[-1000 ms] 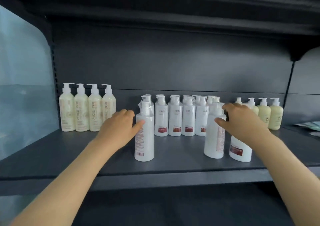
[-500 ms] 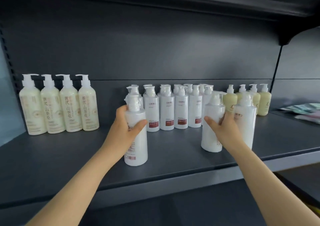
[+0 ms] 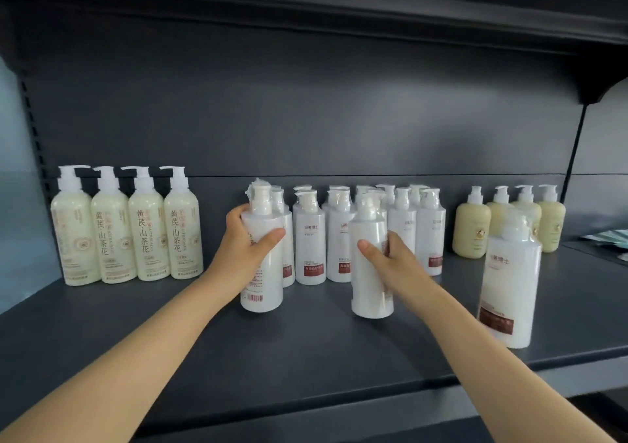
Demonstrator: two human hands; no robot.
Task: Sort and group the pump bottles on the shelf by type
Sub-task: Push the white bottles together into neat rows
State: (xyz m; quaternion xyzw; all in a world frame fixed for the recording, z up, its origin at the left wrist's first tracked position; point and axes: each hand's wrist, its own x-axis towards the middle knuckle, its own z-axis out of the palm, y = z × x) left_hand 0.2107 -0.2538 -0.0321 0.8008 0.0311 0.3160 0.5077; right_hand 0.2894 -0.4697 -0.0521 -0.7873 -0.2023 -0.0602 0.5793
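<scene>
Wide btl [image 3: 509, 293] now apart; L hand [image 3: 246, 247] grips barcode btl [image 3: 263, 283], R hand [image 3: 394, 259] plain btl [image 3: 368, 272] (row [image 3: 311, 238] behind).

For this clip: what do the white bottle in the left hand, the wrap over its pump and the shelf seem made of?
The white bottle in the left hand: probably opaque plastic, smooth, slightly glossy, with soft highlights. The wrap over its pump: thin clear film, likely plastic; it crinkles and glints. The shelf: seemingly painted metal, matte dark grey, folded front lip.
</scene>
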